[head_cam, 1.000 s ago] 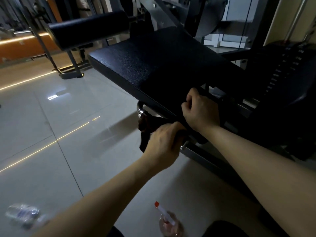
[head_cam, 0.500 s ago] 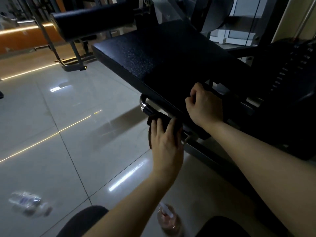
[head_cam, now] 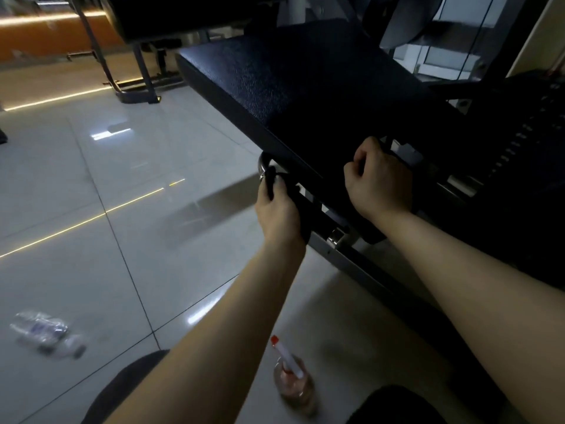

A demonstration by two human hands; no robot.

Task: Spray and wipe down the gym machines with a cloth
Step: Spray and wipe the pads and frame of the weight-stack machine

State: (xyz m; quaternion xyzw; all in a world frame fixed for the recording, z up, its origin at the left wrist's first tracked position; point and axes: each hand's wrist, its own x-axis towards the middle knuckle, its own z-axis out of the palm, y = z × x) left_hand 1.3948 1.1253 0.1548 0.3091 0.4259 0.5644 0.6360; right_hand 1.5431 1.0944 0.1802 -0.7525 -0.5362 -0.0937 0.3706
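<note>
Under the pebbled black pad (head_cam: 305, 87), my left hand (head_cam: 276, 209) grips the dark cloth (head_cam: 271, 184) wrapped on the chrome tube (head_cam: 263, 163), lying 10-to-4 o'clock. My right hand (head_cam: 379, 182), at 3 o'clock, is curled; hold undetermined.

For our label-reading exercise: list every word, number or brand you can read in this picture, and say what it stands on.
Nothing is legible.
Label on the plastic bottle: blurred, unreadable.
Marks on the weight stack: too dark and small.
On the spray bottle: no text shows.
</note>
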